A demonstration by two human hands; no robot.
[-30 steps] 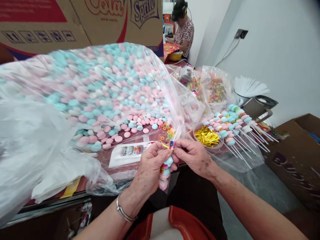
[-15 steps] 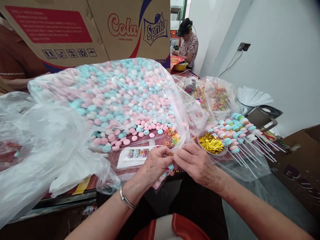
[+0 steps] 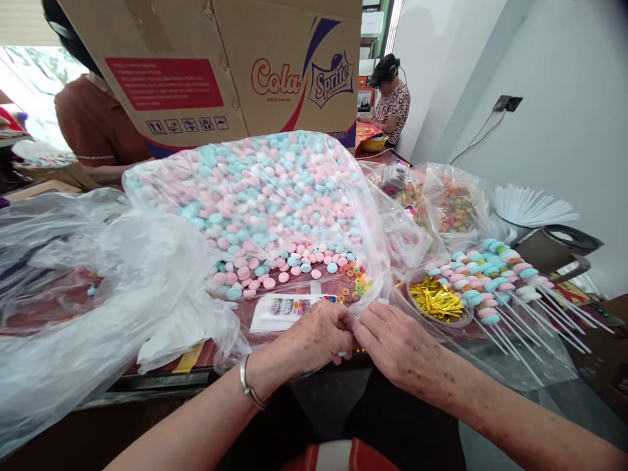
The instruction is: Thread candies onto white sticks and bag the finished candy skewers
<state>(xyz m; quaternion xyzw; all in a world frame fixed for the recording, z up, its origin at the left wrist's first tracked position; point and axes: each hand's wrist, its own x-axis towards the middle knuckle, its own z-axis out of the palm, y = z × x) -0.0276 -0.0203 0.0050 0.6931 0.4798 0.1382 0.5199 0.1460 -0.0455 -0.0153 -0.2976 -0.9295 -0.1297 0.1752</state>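
Note:
My left hand (image 3: 318, 335) is closed around a small clear bag of pink and blue candies (image 3: 339, 356), of which only a little shows below the fingers. Against its fingertips, my right hand (image 3: 395, 341) makes a pinch; what lies in that pinch is hidden. Just beyond the hands are a stack of white printed sleeves (image 3: 289, 311) and some ring-shaped gummies (image 3: 350, 288). A large clear sack of pink, blue and white candies (image 3: 275, 190) spills onto the table behind them. To the right, gold twist ties (image 3: 438, 297) fill a round tub.
Skewers of candies on white sticks (image 3: 495, 278) lie at right, near a grey jug (image 3: 559, 252) and white sticks (image 3: 532, 204) in a container. Crumpled plastic (image 3: 122, 281) covers the left. A tall carton (image 3: 235, 72) stands behind; two people sit farther back.
The view has shifted, so the scene sits further right and lower. My hands stay together; the candy bag below my left hand is now mostly covered.

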